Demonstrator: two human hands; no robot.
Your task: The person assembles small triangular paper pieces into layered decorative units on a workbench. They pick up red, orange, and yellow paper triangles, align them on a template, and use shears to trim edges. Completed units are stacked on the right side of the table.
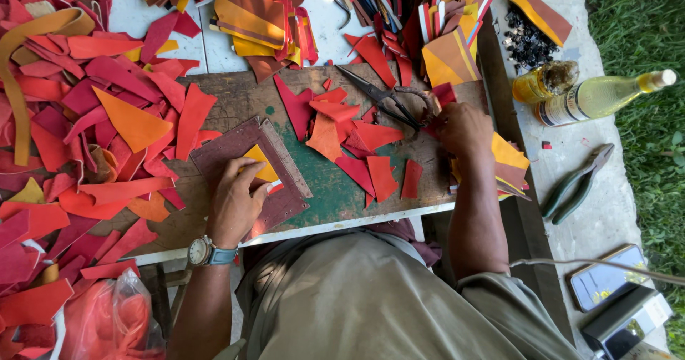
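Observation:
My left hand (235, 199) presses flat on a dark maroon leather template (242, 142) lying on the worn wooden board (321, 185); a yellow leather piece (260, 161) shows through the template's cut-out by my fingers. My right hand (464, 128) is closed on a small dark red leather scrap (444, 93) at the board's right end, just above a stack of yellow and brown cut pieces (508, 161). Black scissors (382, 97) lie on the board to the left of my right hand. Loose red and orange scraps (357, 142) are scattered between my hands.
A big heap of red and orange leather offcuts (85, 117) fills the left side. More cut strips (399, 10) lie at the back. On the stone ledge at right are two bottles (592, 96), green-handled pliers (578, 181), black bits (528, 42) and phones (606, 281).

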